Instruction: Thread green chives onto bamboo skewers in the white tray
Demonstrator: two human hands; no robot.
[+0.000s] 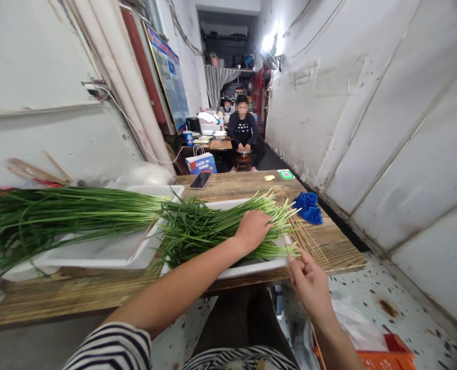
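Observation:
A heap of garlic chives [208,226] lies across a white tray [251,268], with the pale stem ends pointing right. My left hand [254,231] rests on the heap near those ends, its fingers curled round some stems. At the tray's right front corner, my right hand [308,277] pinches the pale ends of a few chives between thumb and fingertips. Whether a thin stick is also in that pinch, I cannot tell. Several bamboo skewers [309,239] lie loose on the wooden table just right of the tray.
Left of me, a second white tray [135,263] carries a larger chive bundle [77,210]. A phone [201,180], a blue cloth [308,207] and a green code card [286,174] lie on the table [344,259]. An orange crate [396,354] stands below right. Two people sit farther back.

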